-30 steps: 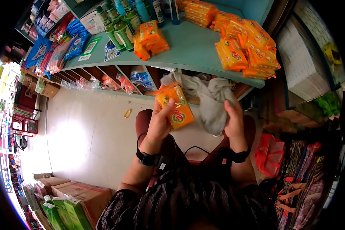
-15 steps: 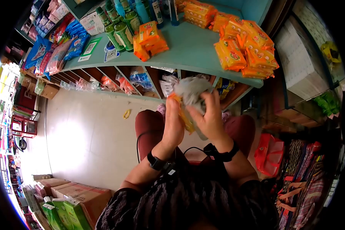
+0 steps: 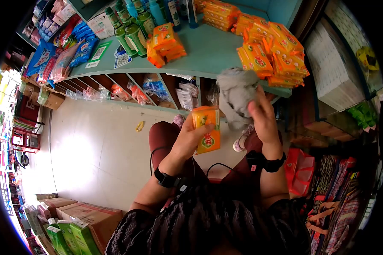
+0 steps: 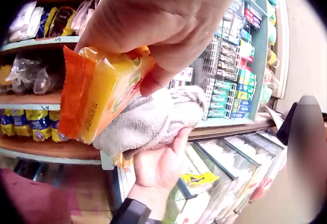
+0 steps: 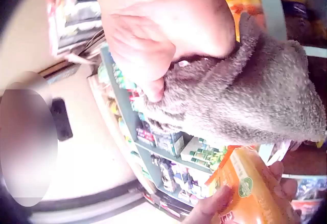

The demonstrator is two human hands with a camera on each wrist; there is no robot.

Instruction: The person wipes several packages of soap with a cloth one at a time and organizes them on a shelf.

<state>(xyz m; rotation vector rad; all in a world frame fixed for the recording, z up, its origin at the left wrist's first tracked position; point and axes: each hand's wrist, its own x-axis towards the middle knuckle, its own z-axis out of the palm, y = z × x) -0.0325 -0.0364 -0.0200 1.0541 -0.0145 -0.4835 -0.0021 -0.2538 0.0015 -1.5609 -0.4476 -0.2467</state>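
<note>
An orange-wrapped pack of soap (image 3: 207, 138) is gripped in my left hand (image 3: 186, 139), its printed face turned up and the thumb across it. To its right, my right hand (image 3: 266, 123) holds a bunched grey cloth (image 3: 238, 95) in front of the counter's edge. A gap separates cloth and pack in the head view. The left wrist view shows the pack's orange crimped end (image 4: 76, 96), with the cloth (image 4: 153, 119) behind it. In the right wrist view the fingers curl into the fluffy cloth (image 5: 255, 91), and the pack (image 5: 250, 188) is below.
On the green counter (image 3: 212, 51) lie a heap of similar orange packs (image 3: 281, 55) at right and a smaller pile (image 3: 166, 44) near green bottles (image 3: 136, 38). Divided shelves (image 3: 159, 89) with bagged goods run beneath. A red bag (image 3: 300, 170) stands at right, cardboard boxes (image 3: 93, 214) at lower left.
Half a second ago the hands were together, with the cloth against the pack. Now they are apart: the right hand has carried the cloth up and right, and the pack's printed face shows again.
</note>
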